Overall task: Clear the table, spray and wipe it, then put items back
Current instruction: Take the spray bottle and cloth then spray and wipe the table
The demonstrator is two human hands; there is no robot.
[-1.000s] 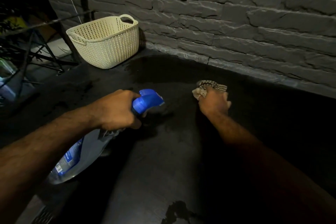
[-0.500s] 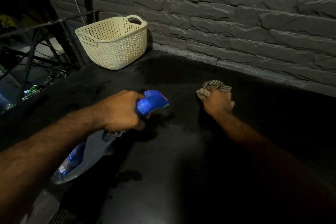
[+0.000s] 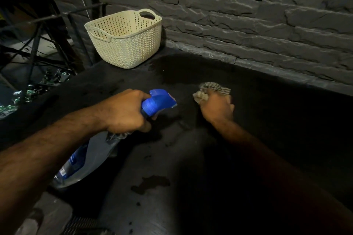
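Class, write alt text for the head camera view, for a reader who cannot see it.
A person's left hand grips a blue-topped spray bottle over a dark table, while the right hand presses a striped cloth onto it. A cream perforated basket stands in the far corner against a grey stone wall; a wet patch shows near the front.

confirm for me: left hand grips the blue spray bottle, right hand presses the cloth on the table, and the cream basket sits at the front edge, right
Not quite. The head view shows the cream basket at the back, against the brick wall. The left hand does grip the spray bottle, and the right hand presses the cloth.
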